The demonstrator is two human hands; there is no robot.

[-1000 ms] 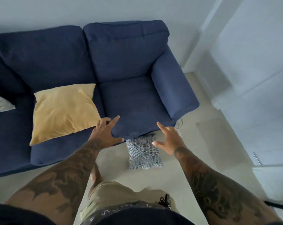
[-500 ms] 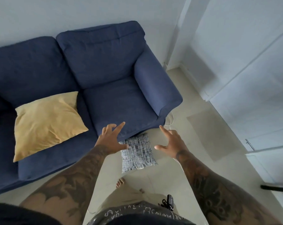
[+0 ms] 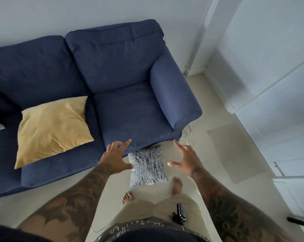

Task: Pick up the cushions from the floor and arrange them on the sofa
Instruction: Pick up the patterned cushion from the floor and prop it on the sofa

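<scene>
One patterned cushion (image 3: 147,166) on floor between empty, spread left hand (image 3: 116,157) and right hand (image 3: 185,158); one yellow cushion (image 3: 51,128) on sofa (image 3: 130,70)

Just the room stuff here

White cable (image 3: 187,135) trails on the pale floor (image 3: 217,154) beside a white wall (image 3: 269,49); a metal door handle (image 3: 278,168) shows right, and a black rod (image 3: 299,222) pokes in lower right.

One cushion (image 3: 147,166) lies on the floor (image 3: 217,154), seemingly touching the sofa (image 3: 130,109).
</scene>
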